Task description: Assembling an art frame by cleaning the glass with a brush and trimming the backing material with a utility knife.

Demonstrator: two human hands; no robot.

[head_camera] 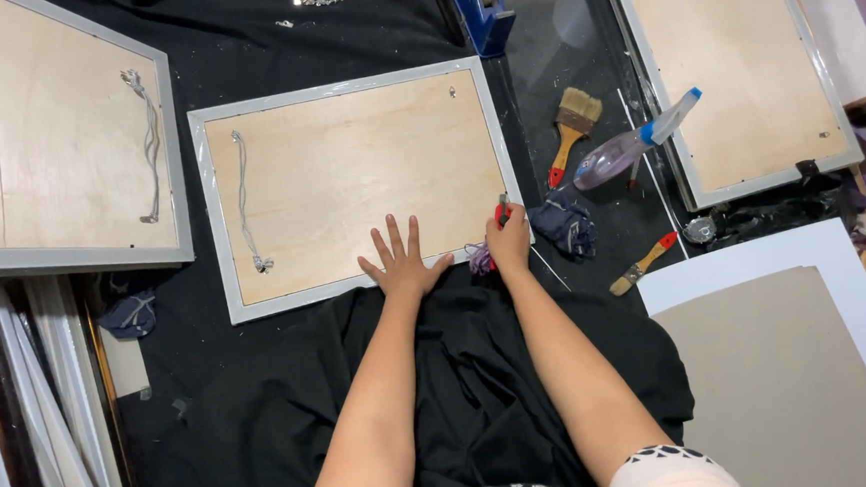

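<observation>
Black cloth [263, 404] drapes the surface, framed boards lying all around. Left hand [401, 263] presses flat, fingers spread wide, on the middle frame's wooden backing [348, 168]; right hand [508, 239] grips a red-handled tool [500, 211] at its lower right corner.

Pale wood backing [349, 178] in a grey frame [213, 217], black cloth [481, 371], red-tipped brush [571, 130], blue-capped spray bottle [632, 146].
</observation>
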